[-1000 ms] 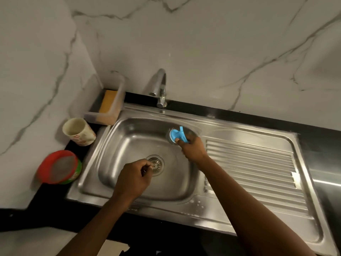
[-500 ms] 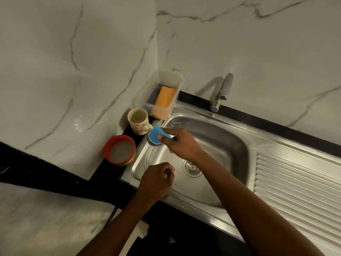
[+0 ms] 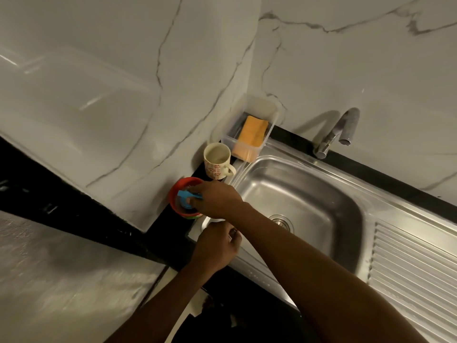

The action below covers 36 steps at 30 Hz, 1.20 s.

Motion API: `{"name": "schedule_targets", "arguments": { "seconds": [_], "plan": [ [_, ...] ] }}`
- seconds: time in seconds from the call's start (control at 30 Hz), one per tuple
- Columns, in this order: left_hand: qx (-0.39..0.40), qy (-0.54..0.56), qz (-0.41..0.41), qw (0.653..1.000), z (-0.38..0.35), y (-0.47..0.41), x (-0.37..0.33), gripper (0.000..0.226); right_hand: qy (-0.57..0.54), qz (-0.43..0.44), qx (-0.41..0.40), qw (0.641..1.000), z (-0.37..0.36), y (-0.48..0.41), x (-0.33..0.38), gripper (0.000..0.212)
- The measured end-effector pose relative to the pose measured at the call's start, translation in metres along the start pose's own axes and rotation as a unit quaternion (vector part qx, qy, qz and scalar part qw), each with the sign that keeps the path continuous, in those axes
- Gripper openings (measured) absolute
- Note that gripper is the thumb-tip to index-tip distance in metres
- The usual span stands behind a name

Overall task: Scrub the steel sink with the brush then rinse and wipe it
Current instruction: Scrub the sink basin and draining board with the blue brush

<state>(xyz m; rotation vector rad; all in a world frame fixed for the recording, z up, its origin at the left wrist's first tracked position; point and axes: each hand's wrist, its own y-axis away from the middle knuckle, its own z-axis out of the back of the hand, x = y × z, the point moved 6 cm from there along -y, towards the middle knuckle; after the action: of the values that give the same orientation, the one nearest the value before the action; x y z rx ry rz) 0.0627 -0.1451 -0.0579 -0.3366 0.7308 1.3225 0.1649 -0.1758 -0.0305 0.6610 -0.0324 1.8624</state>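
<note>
Here, the room is a dim corner of white marble walls (image 3: pixel 346 58) with grey veins, meeting above a black counter (image 3: pixel 74 209). Set in the counter is the steel sink (image 3: pixel 316 194), its basin bare and dully shining, with the drain (image 3: pixel 282 220) near its middle and the ribbed draining board (image 3: pixel 415 276) at three o'clock from it. The tap (image 3: pixel 333 132) stands at one o'clock of the basin. At eleven o'clock a clear tray (image 3: pixel 259 105) holds an orange sponge (image 3: pixel 252 132). A patterned mug (image 3: pixel 217 159) stands at ten. At nine o'clock sits a red tub (image 3: pixel 178 189), and the right hand (image 3: pixel 217 199) pinches the blue brush (image 3: pixel 184 196) just over its mouth. The left hand (image 3: pixel 217 246) hangs at seven o'clock of the basin, over the sink's front rim, fingers curled inward; whether they grip anything I cannot tell.
</note>
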Motion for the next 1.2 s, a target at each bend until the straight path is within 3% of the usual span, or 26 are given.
{"name": "schedule_targets", "arguments": {
  "seconds": [0.17, 0.33, 0.4, 0.53, 0.83, 0.93, 1.2],
  "plan": [
    [0.007, -0.004, -0.012, 1.000, 0.001, 0.004, 0.003, 0.023, -0.015, -0.005, -0.010, 1.000, 0.005, 0.003, 0.004, 0.049],
    [0.034, 0.011, -0.032, 0.999, -0.006, 0.000, -0.006, 0.008, -0.126, -0.023, -0.045, 0.991, 0.037, 0.033, -0.010, 0.043],
    [0.045, 0.020, -0.038, 0.998, -0.014, -0.004, -0.014, 0.016, -0.167, -0.039, -0.066, 0.983, 0.055, 0.052, -0.028, 0.042],
    [0.055, 0.026, -0.073, 0.995, -0.032, -0.010, -0.048, 0.026, -0.215, -0.092, -0.130, 0.963, 0.087, 0.110, -0.089, 0.034],
    [0.106, 0.004, -0.155, 0.982, -0.104, -0.022, -0.149, 0.018, -0.234, -0.299, -0.281, 0.881, 0.137, 0.309, -0.278, 0.025],
    [0.131, 0.015, -0.179, 0.975, -0.124, -0.021, -0.181, 0.013, -0.219, -0.350, -0.297, 0.861, 0.136, 0.361, -0.337, 0.043],
    [0.147, 0.007, -0.205, 0.968, -0.164, -0.022, -0.227, 0.019, -0.225, -0.447, -0.318, 0.805, 0.104, 0.394, -0.434, 0.051]
  ]
}}
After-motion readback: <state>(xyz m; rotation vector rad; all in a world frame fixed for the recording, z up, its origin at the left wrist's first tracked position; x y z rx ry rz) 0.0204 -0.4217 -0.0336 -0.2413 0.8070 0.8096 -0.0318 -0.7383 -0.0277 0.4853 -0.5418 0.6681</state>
